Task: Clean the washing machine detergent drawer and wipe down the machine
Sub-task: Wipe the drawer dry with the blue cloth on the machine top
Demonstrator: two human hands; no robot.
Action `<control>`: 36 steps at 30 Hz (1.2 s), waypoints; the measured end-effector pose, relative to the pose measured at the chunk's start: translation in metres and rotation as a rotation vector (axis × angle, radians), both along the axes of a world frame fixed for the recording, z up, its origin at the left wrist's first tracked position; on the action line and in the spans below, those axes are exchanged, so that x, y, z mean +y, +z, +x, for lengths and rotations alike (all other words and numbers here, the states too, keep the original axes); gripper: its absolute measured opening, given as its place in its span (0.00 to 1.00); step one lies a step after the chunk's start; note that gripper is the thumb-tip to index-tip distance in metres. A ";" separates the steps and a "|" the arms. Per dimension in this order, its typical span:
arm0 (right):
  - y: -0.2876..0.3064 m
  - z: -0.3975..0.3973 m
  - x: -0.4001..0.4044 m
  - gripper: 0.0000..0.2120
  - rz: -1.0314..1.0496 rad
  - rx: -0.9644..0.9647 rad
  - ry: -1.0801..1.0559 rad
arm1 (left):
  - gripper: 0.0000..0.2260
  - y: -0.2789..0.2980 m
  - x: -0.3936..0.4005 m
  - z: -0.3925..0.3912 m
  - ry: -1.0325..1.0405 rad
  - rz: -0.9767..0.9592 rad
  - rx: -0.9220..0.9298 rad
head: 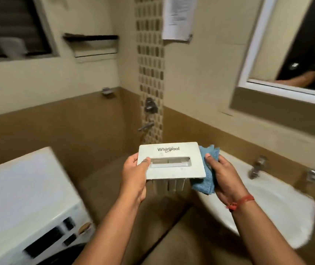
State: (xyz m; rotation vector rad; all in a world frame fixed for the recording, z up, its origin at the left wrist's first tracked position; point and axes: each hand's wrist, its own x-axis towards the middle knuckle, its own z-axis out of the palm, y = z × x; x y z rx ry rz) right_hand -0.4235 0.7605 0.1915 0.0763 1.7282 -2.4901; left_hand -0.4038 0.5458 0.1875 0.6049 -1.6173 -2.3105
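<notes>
Drawer out of the machine, held up in 2 hands

Detergent drawer (172, 161), white with "Whirlpool" printed on its front panel, is held in the air in front of the person, its face turned toward the camera and its ribbed compartments hanging below the panel's lower edge. The left hand (134, 173) grips the panel's left end, thumb curled over the front beside the recessed handle slot and the fingers hidden behind. The right hand (221, 175) holds a folded blue cloth (207, 180) against the drawer's right edge; its thumb presses on the cloth near the panel's upper right corner, and the rest of the fingers wrap behind the cloth, out of sight. A red thread band (240, 201) circles the right wrist.

Washing machine (18, 197), white, stands at lower left, well apart from the drawer, with dark control buttons on its front edge. A white sink (267, 205) sits at lower right, just below the right hand, with 1 chrome tap (258, 166) at its back and further chrome fittings at the right frame edge. On the tiled wall behind the drawer are a mixer valve (150, 105) and a spout (146, 127). A mirror (296, 44) hangs at upper right and a sheet of paper (178, 16) beside it. The picture is blurred toward its edges.
</notes>
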 end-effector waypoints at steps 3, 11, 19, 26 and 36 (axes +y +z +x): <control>0.006 0.026 -0.100 0.12 0.017 0.041 0.116 | 0.11 0.008 -0.088 0.055 0.145 -0.007 -0.013; 0.013 0.108 -0.333 0.10 0.017 0.067 0.496 | 0.11 0.026 -0.285 0.202 0.501 -0.085 -0.050; -0.009 0.146 -0.477 0.13 0.069 0.035 0.702 | 0.11 0.008 -0.394 0.278 0.719 0.012 -0.049; -0.033 0.130 -0.559 0.18 0.150 0.043 0.780 | 0.09 -0.016 -0.460 0.273 0.765 0.026 -0.101; -0.057 0.083 -0.647 0.13 0.203 0.057 0.838 | 0.09 -0.038 -0.532 0.239 0.790 0.051 -0.131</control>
